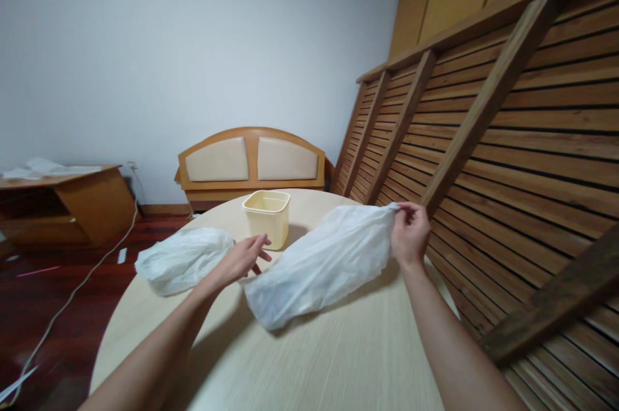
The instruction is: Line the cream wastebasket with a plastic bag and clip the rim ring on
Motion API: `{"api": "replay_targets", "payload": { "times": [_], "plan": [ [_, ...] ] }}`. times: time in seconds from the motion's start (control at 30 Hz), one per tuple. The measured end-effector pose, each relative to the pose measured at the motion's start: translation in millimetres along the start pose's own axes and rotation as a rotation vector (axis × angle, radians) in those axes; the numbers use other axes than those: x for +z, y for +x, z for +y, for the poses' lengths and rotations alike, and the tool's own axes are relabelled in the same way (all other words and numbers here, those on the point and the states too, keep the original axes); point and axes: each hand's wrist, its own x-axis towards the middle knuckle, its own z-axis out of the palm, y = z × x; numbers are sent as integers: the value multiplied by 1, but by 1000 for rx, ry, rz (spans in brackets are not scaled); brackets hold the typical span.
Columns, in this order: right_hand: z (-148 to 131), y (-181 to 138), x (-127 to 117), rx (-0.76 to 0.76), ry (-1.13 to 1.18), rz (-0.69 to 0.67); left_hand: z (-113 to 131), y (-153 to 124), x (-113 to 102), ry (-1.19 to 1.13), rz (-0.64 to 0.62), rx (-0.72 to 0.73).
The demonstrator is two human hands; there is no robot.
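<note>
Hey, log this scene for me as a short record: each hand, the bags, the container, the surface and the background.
Right hand: right hand pinches the far right corner of the stretched white bag
Left hand: left hand is at that bag's left end, fingers apart; grip unclear
Other bag: crumpled white bag, left of the left hand
Container: pale yellow tub, upright, open-topped, beyond the left hand
Surface: round pale table
Background: headboard; slatted wooden frame on the right

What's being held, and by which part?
The right hand pinches the stretched-out white bag by its right-end corner; whether the left hand grips it can't be told.
</note>
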Motion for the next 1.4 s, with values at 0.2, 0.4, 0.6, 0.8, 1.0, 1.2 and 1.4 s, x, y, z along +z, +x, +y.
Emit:
{"api": "replay_targets", "payload": {
  "times": [0.2, 0.4, 0.6, 0.8, 1.0, 1.2, 1.4],
  "plan": [
    [8, 1, 3, 24, 87, -8, -13, 9, 23, -124, -102, -29],
    [4, -3, 6, 1, 83, -29, -2, 4, 64, -222, -194, 96],
    [-4, -5, 6, -59, 98, -24, -4, 6, 65, -271, -141, 92],
    [-11, -4, 3, -115, 139, 69, -3, 6, 22, -334, 136, 67],
    [-22, -6, 1, -165, 96, 11, 7, -6, -3, -417, 350, 194],
    [-1, 6, -14, 179, -274, -209, 12, -15, 14, -156, 94, 456],
    [17, 8, -16, 317, -430, -550, 5, -21, 33, 231, -91, 672]
  ]
}}
